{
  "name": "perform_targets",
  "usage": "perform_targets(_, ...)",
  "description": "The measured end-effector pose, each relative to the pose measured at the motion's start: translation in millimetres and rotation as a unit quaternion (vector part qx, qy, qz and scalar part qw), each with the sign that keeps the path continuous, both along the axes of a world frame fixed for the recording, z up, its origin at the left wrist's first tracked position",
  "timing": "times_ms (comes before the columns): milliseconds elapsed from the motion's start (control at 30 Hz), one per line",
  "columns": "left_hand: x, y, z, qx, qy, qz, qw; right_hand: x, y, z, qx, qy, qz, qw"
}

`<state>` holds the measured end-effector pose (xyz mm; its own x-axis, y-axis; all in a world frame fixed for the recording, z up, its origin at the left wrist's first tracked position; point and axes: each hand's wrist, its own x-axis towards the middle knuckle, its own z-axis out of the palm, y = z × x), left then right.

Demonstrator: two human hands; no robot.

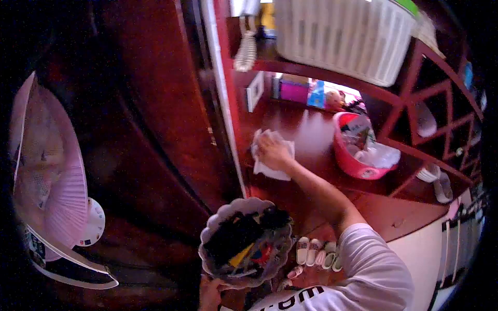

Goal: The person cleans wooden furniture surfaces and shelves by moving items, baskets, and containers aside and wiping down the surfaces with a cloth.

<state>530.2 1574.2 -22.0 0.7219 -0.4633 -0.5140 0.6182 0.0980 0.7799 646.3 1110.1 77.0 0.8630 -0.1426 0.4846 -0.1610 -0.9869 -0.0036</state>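
My right hand (272, 150) presses a white cloth (275, 168) against the dark red shelf top (306, 147), with its fingers bent over the cloth. Low in the view, my left hand (209, 291) grips the scalloped rim of a pale bowl (210, 262). Black items, something yellow and something red lie in that bowl. Most of my left fingers are hidden beneath it. To the right of the cloth, apart from my hand, a pink basket (345, 158) stands on the shelf with a clear plastic bag and other items inside.
A white slatted basket (337, 39) sits on the upper shelf, beside a coiled cord (246, 52). Boxes (293, 89) line the back of the shelf. Lattice racks (415, 106) rise at right. Several shoes (314, 251) rest below. A pink pleated object (67, 197) is at left.
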Motion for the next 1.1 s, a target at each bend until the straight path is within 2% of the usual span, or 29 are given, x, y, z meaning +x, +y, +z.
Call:
perform_targets(33,1.9,-1.3,6.0,0.000,0.001,-0.015,1.000,-19.9,8.6,3.6,0.012,-0.038,0.073,0.997)
perform_targets(100,-3.7,-0.6,20.0,-0.004,-0.011,-0.016,1.000,-48.4,-5.6,-8.3,0.027,-0.012,0.082,0.996)
perform_targets(133,-13.2,-8.4,40.8,-0.004,-0.039,0.025,0.999,-65.1,-17.1,-22.4,-0.014,-0.030,0.004,0.999)
perform_targets(200,-17.3,-20.2,74.6,-0.017,-0.046,0.006,0.999,-108.2,-13.3,-13.3,0.014,-0.065,-0.120,0.990)
perform_targets(300,-18.5,-33.5,104.8,-0.054,-0.063,-0.024,0.996,-160.5,-14.8,-11.2,0.031,-0.045,-0.187,0.981)
perform_targets(433,-15.3,-59.1,135.9,-0.046,-0.077,-0.020,0.996,-214.0,-3.4,-21.5,-0.009,-0.105,-0.216,0.971)
perform_targets(500,-5.0,-78.3,147.9,-0.091,-0.071,-0.075,0.991,-238.3,1.5,-26.5,-0.007,-0.167,-0.180,0.969)
perform_targets(533,-4.3,-92.4,159.0,-0.091,-0.072,-0.077,0.990,-250.3,7.7,-20.1,-0.018,-0.143,-0.193,0.971)
perform_targets(633,-6.4,-139.7,186.8,-0.121,-0.084,-0.092,0.985,-268.7,4.6,-31.4,0.001,-0.170,-0.191,0.967)
perform_targets(733,4.3,-181.6,182.6,-0.136,-0.080,-0.113,0.981,-279.5,7.0,-31.1,0.015,-0.158,-0.181,0.971)
perform_targets(800,13.7,-210.4,174.5,-0.166,-0.046,-0.099,0.980,-283.0,8.9,-32.7,0.041,-0.164,-0.188,0.967)
perform_targets(933,22.8,-257.9,164.4,-0.202,-0.058,-0.077,0.975,-294.5,11.7,-31.7,0.073,-0.183,-0.179,0.964)
perform_targets(1033,37.8,-286.6,154.0,-0.169,-0.015,-0.074,0.983,-312.0,12.3,-30.9,0.066,-0.187,-0.190,0.962)
perform_targets(1100,43.4,-304.8,150.4,-0.180,-0.049,-0.073,0.980,-326.1,9.4,-29.0,0.076,-0.217,-0.222,0.947)
